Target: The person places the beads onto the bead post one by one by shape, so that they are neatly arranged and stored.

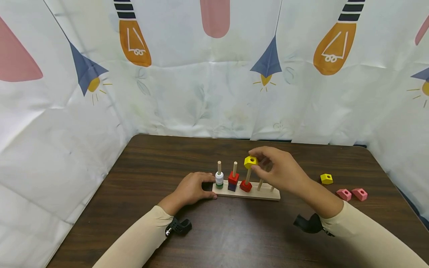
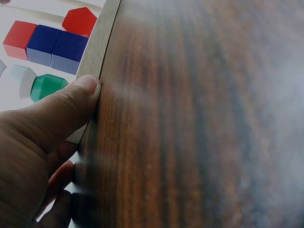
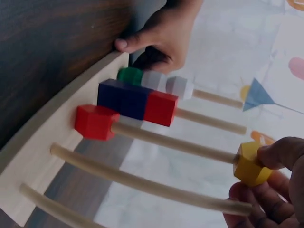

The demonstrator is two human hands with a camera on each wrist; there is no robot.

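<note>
The right hand (image 1: 279,167) has its grip bent close around a yellow block (image 1: 250,161), with the thumb on one side and the fingertips on the other. The yellow block is up at the top of the third peg (image 1: 248,176), counting from the left; I cannot tell if the tip of the peg is inside its hole. Low on that same peg sits a red block (image 1: 246,186). The pegs stand up from a long wooden board (image 1: 261,194). The left hand (image 1: 192,188) has its grip around the left end of the board, with the thumb on the front edge and the other fingers behind. Next to it, the first peg (image 1: 219,167) has a green block (image 1: 219,185) at the bottom and two white blocks (image 1: 219,178) on top. The second peg (image 1: 235,169) has two dark blue blocks (image 3: 122,99) with another red block (image 1: 233,178) above them. Two more pegs (image 1: 260,185) stand at the right end. The board lies on a brown counter (image 1: 254,238). Off to the right, near the right arm, lie a second yellow block (image 1: 326,179) and two pink blocks (image 1: 359,194). Behind everything hangs a white cloth (image 1: 201,100) with pictures of lamps.
</note>
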